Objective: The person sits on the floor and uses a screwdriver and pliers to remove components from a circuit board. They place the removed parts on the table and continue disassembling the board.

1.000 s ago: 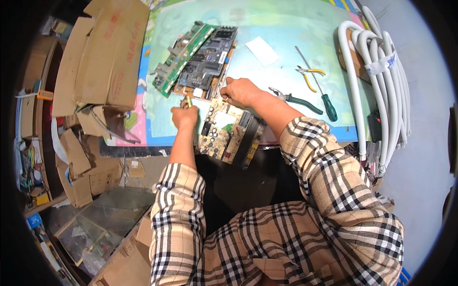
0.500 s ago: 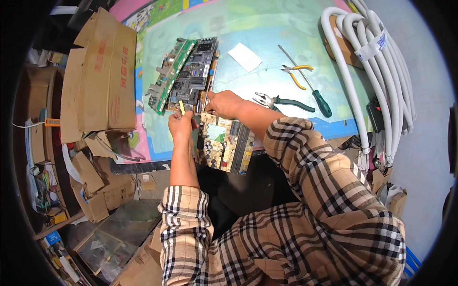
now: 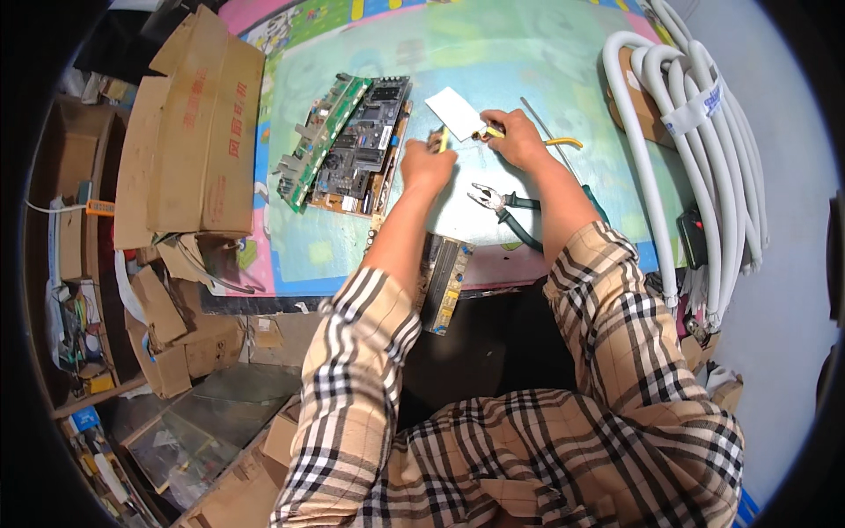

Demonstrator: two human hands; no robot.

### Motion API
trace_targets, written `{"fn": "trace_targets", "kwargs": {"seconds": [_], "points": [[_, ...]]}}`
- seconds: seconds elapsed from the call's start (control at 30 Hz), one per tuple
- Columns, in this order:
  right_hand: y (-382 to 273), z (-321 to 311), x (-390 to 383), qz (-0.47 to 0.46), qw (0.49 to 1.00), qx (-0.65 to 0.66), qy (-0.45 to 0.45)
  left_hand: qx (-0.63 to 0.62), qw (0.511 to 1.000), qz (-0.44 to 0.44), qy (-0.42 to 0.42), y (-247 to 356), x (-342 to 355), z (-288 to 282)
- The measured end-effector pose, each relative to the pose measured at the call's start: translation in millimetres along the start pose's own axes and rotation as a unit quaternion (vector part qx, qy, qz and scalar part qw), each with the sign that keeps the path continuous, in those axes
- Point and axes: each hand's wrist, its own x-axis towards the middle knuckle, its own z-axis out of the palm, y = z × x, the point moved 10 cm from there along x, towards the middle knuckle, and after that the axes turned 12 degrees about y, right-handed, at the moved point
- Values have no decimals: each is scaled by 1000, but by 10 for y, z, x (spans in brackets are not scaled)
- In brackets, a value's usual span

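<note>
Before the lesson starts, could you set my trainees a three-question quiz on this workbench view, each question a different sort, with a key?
1. What colour are the handles of the pliers whose metal jaws are in plain view?
2. True or false: the bundled white tubing is to the right of those pliers.
3. Which is nearest the right hand: a) cardboard box, b) white sheet, c) tubing?

Key: 1. dark green; 2. true; 3. b.

Your table (image 3: 339, 255) is carrying a scattered load on its patterned top.
Left of its middle, circuit boards (image 3: 377, 132) are lying bunched; a tan board (image 3: 443, 282) is jutting past your near edge. White paper (image 3: 449, 116), green-handled pliers (image 3: 502, 202) and a screwdriver (image 3: 596, 205) are resting rightward; white hoses (image 3: 700, 167) are lining your right edge.
</note>
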Motion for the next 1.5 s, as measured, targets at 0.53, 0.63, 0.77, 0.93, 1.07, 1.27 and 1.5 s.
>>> {"fn": "trace_targets", "kwargs": {"seconds": [0.53, 0.63, 0.77, 0.93, 1.07, 1.27, 1.5], "points": [[-423, 217, 555, -56, 971, -219, 75, 139, 987, 25, 72, 337, -210, 132], [-483, 283, 624, -59, 983, -171, 44, 173, 980, 44, 83, 286, -110, -20], [627, -442, 821, 224, 936, 158, 219, 104, 992, 25, 63, 473, -39, 137], [1295, -597, 654, 383, 803, 384, 246, 18, 994, 103, -42, 630, 234, 461], [1097, -275, 652, 364, 861, 334, 121, 105, 983, 149, -1, 544, 279, -121], [-274, 56, 504, 100, 961, 244, -81, 66, 994, 84, 28, -471, -186, -1644], [-1035, 500, -359, -41, 961, 107, -253, -272, 883, -254, 285, -2051, -1623, -1942]]}}
